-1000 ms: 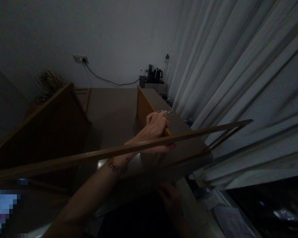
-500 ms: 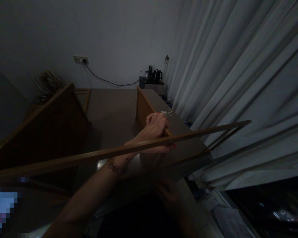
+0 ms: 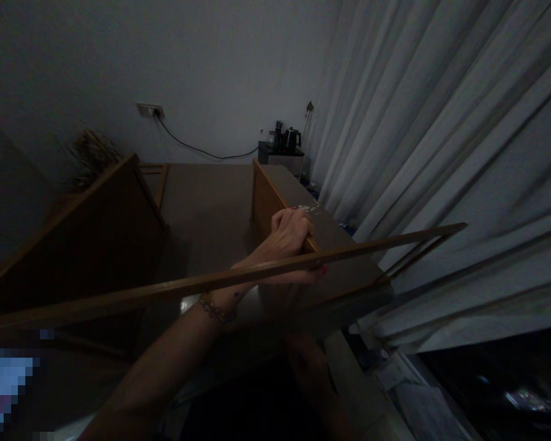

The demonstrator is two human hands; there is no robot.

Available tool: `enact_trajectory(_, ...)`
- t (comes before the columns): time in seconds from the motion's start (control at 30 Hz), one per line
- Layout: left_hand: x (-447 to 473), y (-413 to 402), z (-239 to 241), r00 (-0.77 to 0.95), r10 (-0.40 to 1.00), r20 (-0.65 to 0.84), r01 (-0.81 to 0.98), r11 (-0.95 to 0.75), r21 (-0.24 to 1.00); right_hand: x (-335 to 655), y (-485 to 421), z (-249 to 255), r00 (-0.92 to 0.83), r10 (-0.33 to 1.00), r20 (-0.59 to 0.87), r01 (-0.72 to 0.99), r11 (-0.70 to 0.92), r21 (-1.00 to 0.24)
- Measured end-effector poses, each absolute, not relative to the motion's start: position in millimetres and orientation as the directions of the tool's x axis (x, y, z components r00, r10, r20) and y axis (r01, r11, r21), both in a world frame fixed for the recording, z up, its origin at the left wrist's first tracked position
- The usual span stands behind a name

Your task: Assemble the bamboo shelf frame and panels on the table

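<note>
My left hand (image 3: 288,236) reaches under a long wooden rail (image 3: 202,283) with its fingers wrapped over the top edge of an upright wooden panel (image 3: 267,195). The thumb lies along the panel's near end, close to where panel and rail meet. A bracelet (image 3: 217,308) circles the left wrist. Lower down, in deep shadow beneath the rail, my right hand (image 3: 307,364) is curled closed. A thin dark shape shows beside it, but what it holds is too dark to make out. Another, larger wooden panel (image 3: 87,239) stands at the left.
Small white pieces (image 3: 308,209) lie on the brown table (image 3: 206,190) beyond the panel. A black kettle (image 3: 292,139) stands on a cabinet by the wall, a cable running to an outlet (image 3: 150,111). Long curtains (image 3: 408,135) hang at the right. Papers (image 3: 425,404) lie lower right.
My right hand has shifted slightly and its fingers look more curled. My left hand keeps its grip on the panel, and the wooden pieces stay almost unmoved.
</note>
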State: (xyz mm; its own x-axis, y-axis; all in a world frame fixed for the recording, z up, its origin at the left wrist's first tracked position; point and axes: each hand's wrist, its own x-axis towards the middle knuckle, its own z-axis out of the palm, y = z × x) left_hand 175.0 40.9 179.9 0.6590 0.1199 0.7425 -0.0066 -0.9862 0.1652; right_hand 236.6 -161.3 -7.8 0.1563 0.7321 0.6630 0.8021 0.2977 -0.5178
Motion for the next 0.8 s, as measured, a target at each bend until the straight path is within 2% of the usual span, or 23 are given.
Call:
enact_trajectory(0.13,175,40,181,0.641,0.108,0.760,-0.031,-0.986,0.166,238,-163,-21,0.242,0.733,0.636,0.741,0.283,-0.609)
enact_trajectory(0.27,174,39,183,0.652,0.109,0.750,-0.040,-0.983,0.178,241,-167,-32,0.246,0.726,0.643,0.780,0.245,-0.576)
enact_trajectory(0.4,174,40,182,0.643,0.094,0.760,-0.053,-0.985,0.167,248,-169,-27,0.227,0.666,0.711,0.878,0.176,-0.446)
enact_trajectory(0.53,174,41,179,0.654,0.100,0.750,-0.047,-0.984,0.172,257,-171,-13,0.078,0.666,0.741,0.962,0.144,-0.231)
enact_trajectory(0.63,173,41,180,0.668,0.111,0.736,-0.036,-0.983,0.181,261,-171,-6,0.011,0.679,0.734,0.976,0.152,-0.155)
enact_trajectory(0.7,172,40,182,0.673,0.113,0.731,-0.036,-0.982,0.185,260,-170,-4,0.027,0.692,0.721,0.973,0.148,-0.179)
enact_trajectory(0.8,172,38,185,0.661,0.115,0.741,-0.044,-0.981,0.191,256,-169,-6,0.166,0.712,0.682,0.924,0.129,-0.360)
